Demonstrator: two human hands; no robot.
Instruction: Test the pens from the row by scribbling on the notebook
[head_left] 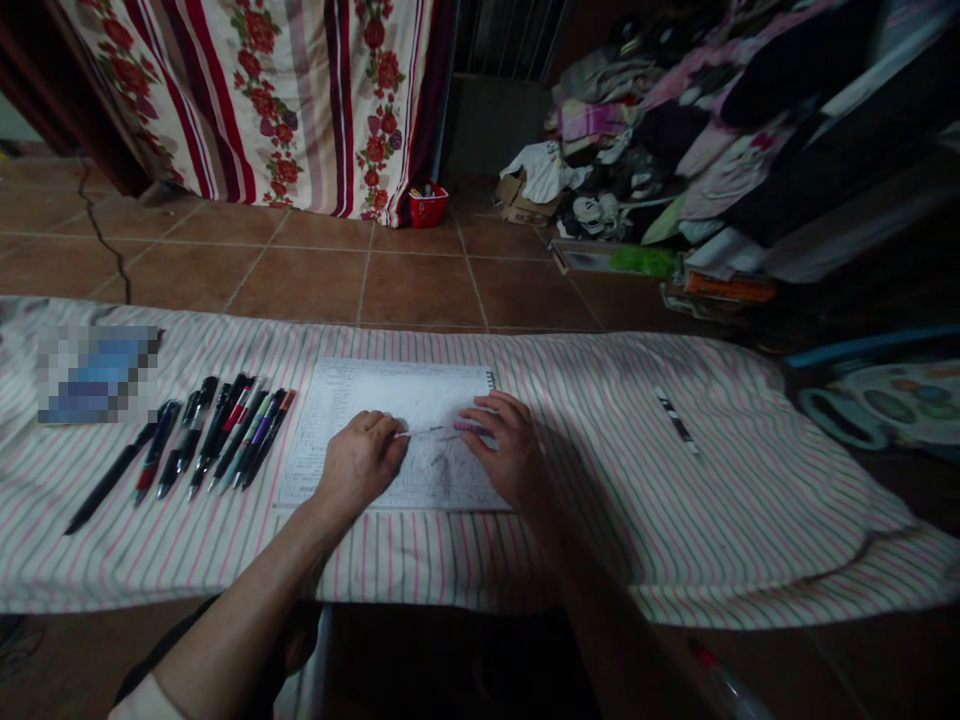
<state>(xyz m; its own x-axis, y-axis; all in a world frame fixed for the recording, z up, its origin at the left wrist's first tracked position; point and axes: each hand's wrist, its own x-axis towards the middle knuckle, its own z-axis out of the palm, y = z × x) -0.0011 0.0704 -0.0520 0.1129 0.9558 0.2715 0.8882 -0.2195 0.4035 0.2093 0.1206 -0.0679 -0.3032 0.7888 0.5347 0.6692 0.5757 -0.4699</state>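
My left hand (364,455) is closed in a pinch on one end of a thin pale stick (421,431), perhaps a pen refill. The fingers of my right hand (511,445) are closed round a short purplish, ribbed piece (471,428) that looks like a pen's grip section. The stick's right end points toward this piece; whether they touch is too blurred to tell. Both hands are over a spiral-bound pad (315,440) with a printed sheet and dark pencil-like marks. A small dark, slim bit (437,460) shows on the paper below the stick.
Several pens (225,435) lie side by side left of the pad. A blurred-out blue item (101,375) lies at the far left. To the right is a white-and-black pen part (677,420). A striped cloth (600,530) covers the table. A red basket (428,205) stands on the floor beyond.
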